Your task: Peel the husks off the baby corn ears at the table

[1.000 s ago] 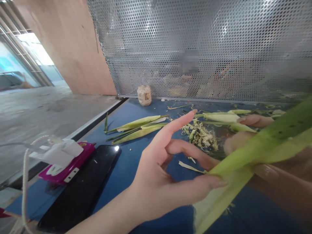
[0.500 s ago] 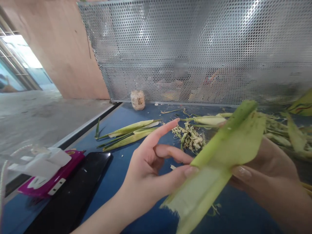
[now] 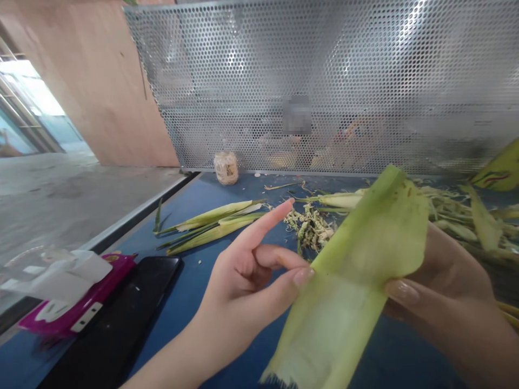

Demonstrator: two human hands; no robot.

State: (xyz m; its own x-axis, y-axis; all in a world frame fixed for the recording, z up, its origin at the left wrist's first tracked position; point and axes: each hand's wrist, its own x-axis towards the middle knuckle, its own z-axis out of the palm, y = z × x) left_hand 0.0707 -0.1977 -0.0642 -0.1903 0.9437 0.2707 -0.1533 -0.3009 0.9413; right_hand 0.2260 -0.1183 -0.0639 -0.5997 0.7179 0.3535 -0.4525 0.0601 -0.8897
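Note:
A broad pale green corn husk leaf (image 3: 357, 281) is held up close to the camera over the blue table (image 3: 211, 254). My left hand (image 3: 251, 281) pinches its left edge between thumb and a bent finger, with the index finger pointing out. My right hand (image 3: 441, 286) grips the leaf's right edge, thumb on top and fingers behind. Beyond the hands lie a pile of husk scraps and silk (image 3: 310, 227) and several unpeeled baby corn ears (image 3: 211, 219).
A black phone (image 3: 121, 319) and a magenta wet-wipe pack (image 3: 68, 302) lie at the near left. A small jar (image 3: 226, 167) stands against the perforated metal screen (image 3: 324, 81). More husks are heaped at the right (image 3: 470, 216). The table edge runs along the left.
The husk leaf has been spread flatter and wider between both hands. My left thumb slid along its left edge, and the view shifted slightly.

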